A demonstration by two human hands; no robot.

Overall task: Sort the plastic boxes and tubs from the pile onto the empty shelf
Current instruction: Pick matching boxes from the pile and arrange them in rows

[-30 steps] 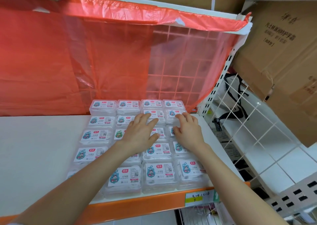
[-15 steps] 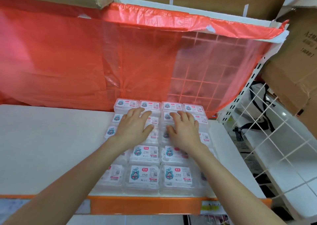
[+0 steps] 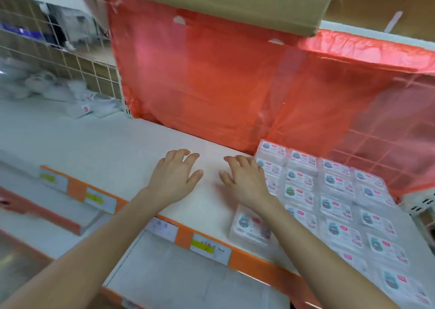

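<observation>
Far L: white wire mesh panel [image 3: 70, 56] w/ a heap of white plastic bags [image 3: 47, 89] below it, blurred, count n/a. Centre: flat white shelf board [image 3: 117, 148], orange front strip [image 3: 183, 234] carrying yellow/white price tags. 2 bare forearms come in from the bottom edge, both palm-down over the bare board. Left hand [image 3: 175, 177]: fingers spread, slightly bent, thumb out to the R, holds nothing, well clear of the stock. Right hand [image 3: 246, 184]: same pose, thumb out to the L, holds nothing, sits at the L edge of the stock and overlaps the leftmost column in view. Can't tell if either hand or its fingertips touch anything. The 2 hands are near each other but apart, w/ a strip of bare board between the thumbs. R part of the board: clear rectangular plastic boxes with printed labels [image 3: 339, 202], lying flat, labels up, long axis parallel to the front strip, packed edge to edge in a grid, 4 cols across, rows running back-to-front. Exact box count n/a: motion blur, R forearm covers some, frame edge cuts the rest. Behind: translucent red plastic sheet [image 3: 211, 85] hanging down to the board. Overhead: 1 brown cardboard box [image 3: 211, 0].
</observation>
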